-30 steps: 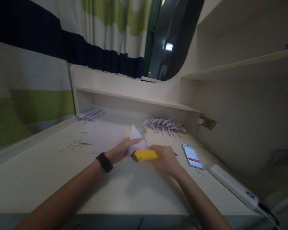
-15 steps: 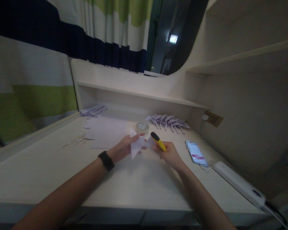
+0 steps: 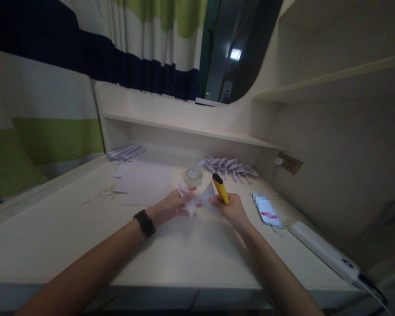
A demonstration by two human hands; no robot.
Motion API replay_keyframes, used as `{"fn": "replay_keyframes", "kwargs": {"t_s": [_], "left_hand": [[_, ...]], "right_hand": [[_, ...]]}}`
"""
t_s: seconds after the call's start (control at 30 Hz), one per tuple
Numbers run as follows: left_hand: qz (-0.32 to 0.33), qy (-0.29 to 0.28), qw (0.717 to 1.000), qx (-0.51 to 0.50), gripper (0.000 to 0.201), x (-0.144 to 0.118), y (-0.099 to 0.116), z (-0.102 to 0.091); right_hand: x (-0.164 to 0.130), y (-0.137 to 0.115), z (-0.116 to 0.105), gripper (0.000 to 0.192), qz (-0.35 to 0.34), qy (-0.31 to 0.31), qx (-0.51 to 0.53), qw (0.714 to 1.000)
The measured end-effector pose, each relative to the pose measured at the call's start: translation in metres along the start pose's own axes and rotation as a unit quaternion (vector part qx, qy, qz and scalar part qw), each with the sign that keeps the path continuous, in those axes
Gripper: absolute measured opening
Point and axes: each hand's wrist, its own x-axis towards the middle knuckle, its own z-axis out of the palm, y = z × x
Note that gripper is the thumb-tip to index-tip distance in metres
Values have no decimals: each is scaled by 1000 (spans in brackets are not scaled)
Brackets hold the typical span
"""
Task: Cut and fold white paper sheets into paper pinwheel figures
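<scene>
Head view: left hand [image 3: 171, 206] and right hand [image 3: 232, 210] pinch a folded paper piece [image 3: 200, 202] between them; the right also grips a yellow cutter [image 3: 220, 188], pointing up and away.

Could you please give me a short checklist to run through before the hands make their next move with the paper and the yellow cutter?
1. Left hand grips the paper piece: ok.
2. Right hand holds the yellow cutter, its dark tip pointing up and away: ok.
3. Blade out or retracted: cannot tell, too small.
4. Tape roll stands apart, just beyond the hands: ok.
5. Phone lies to the right, apart from the cutter: ok.
6. Bare desk lies in front of the hands: ok.
</scene>
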Motion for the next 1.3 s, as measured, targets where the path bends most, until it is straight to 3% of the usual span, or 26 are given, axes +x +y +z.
{"fn": "replay_keyframes", "kwargs": {"t_s": [0.43, 0.73, 1.07, 1.3], "left_hand": [[-32, 99, 994, 34, 39, -3, 0, 20], [-71, 82, 993, 38, 37, -4, -1, 21], [-44, 13, 999, 14, 36, -5, -2, 18], [-8, 49, 998, 31, 40, -3, -7, 16]], "right_hand": [[-9, -5, 2, 28, -46, -62, -101, 992], [-9, -3, -2, 32, -35, -146, -37, 988], [-10, -4, -9, 38, -34, -121, 40, 991], [-20, -11, -1, 13, -179, -33, -93, 979]]}}
